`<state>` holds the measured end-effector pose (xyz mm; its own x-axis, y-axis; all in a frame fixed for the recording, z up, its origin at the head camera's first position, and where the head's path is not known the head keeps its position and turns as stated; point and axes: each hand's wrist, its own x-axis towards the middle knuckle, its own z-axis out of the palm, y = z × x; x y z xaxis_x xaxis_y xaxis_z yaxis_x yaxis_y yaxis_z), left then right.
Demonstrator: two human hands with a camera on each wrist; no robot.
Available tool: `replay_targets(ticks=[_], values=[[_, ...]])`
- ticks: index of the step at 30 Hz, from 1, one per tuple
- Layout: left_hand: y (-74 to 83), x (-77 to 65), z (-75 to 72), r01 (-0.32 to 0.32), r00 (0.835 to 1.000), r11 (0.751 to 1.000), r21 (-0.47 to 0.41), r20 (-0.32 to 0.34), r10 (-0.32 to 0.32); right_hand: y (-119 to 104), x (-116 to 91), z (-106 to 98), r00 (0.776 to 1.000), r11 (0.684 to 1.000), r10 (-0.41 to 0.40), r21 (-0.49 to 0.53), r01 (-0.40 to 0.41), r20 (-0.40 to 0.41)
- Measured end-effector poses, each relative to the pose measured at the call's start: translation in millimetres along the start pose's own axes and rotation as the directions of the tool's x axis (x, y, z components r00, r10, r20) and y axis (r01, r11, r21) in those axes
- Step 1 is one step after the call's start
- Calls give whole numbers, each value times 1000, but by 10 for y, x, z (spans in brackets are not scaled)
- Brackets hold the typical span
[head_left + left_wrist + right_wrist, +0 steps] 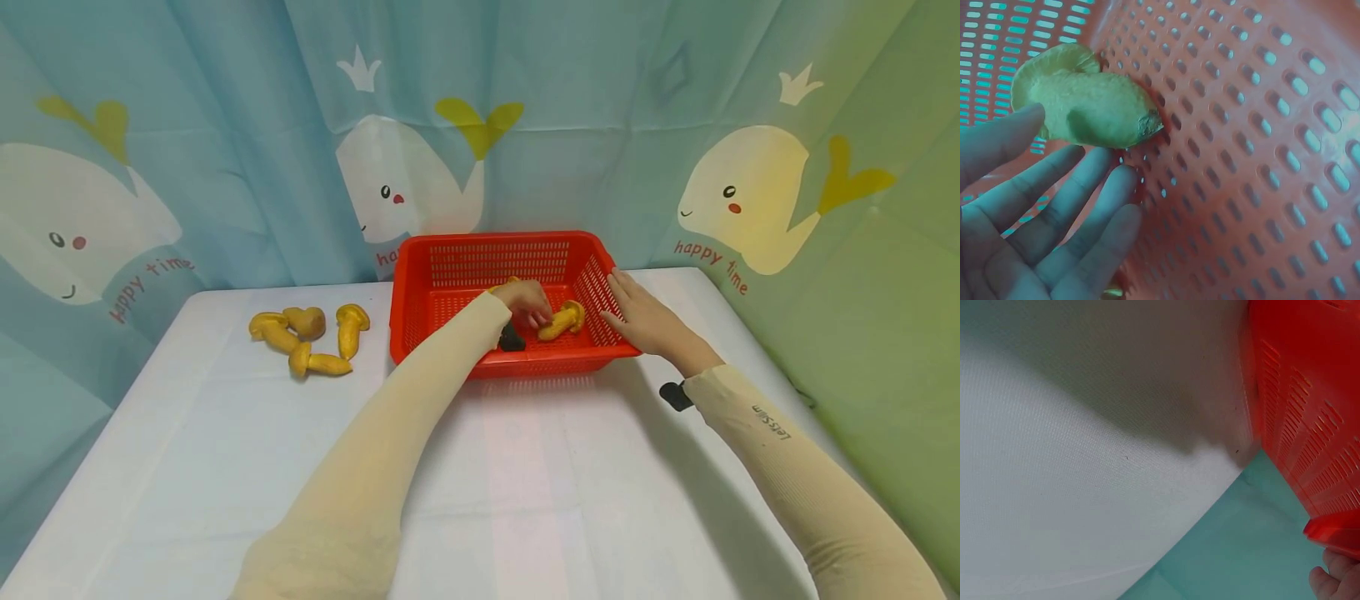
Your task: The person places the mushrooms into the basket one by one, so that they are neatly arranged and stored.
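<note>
My left hand is inside the red plastic basket, fingers loosely extended. Its fingertips are right at a yellow mushroom with a broad cap and thick stem. In the left wrist view this mushroom lies on the perforated basket floor, just beyond the spread fingers. Another bit of yellow shows behind the left hand, mostly hidden by it. My right hand rests on the basket's right rim with straight fingers. The right wrist view catches only a few fingertips beside the rim.
Left of the basket, several yellow mushrooms and a browner lumpy piece lie on the white tabletop. A blue curtain with whale prints hangs behind the basket; a green one is at the right.
</note>
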<state>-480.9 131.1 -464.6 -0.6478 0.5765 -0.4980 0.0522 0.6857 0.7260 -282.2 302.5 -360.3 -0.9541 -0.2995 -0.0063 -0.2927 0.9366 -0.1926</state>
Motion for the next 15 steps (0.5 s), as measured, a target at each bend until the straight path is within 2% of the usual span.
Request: replay_targets(ticks=[3, 4, 6, 8, 10, 12, 13, 15], values=[[245, -569, 57, 27, 1000, 999, 25, -17, -26, -1, 0, 5, 1000, 1000, -9, -6, 9, -2], [322, -781, 62, 14, 1000, 1000, 28, -8, -14, -3, 0, 7, 1000, 1000, -11, -6, 11, -3], [452, -1108, 97, 21, 999, 998, 63, -40, -18, 0, 3, 13, 1000, 1000, -8, -6, 8, -2], [469, -1203, 69, 0, 999, 997, 76, -33, 2, 2, 6, 17, 1000, 1000, -5, -3, 5, -3], [374, -1066, -8, -54, 998, 996, 69, -7, 55, 2, 9, 17, 1000, 1000, -1, 0, 1, -4], [334, -993, -66, -71, 997, 996, 59, 12, 71, 4, 13, 13, 1000, 1000, 3, 2, -3, -2], [335, -996, -81, -78, 997, 995, 60, 12, 77, 3, 13, 11, 1000, 1000, -1, -1, 1, -4], [386, -1127, -76, -92, 996, 994, 62, -3, 92, 5, 15, 5, 1000, 1000, 0, -6, 0, 0]])
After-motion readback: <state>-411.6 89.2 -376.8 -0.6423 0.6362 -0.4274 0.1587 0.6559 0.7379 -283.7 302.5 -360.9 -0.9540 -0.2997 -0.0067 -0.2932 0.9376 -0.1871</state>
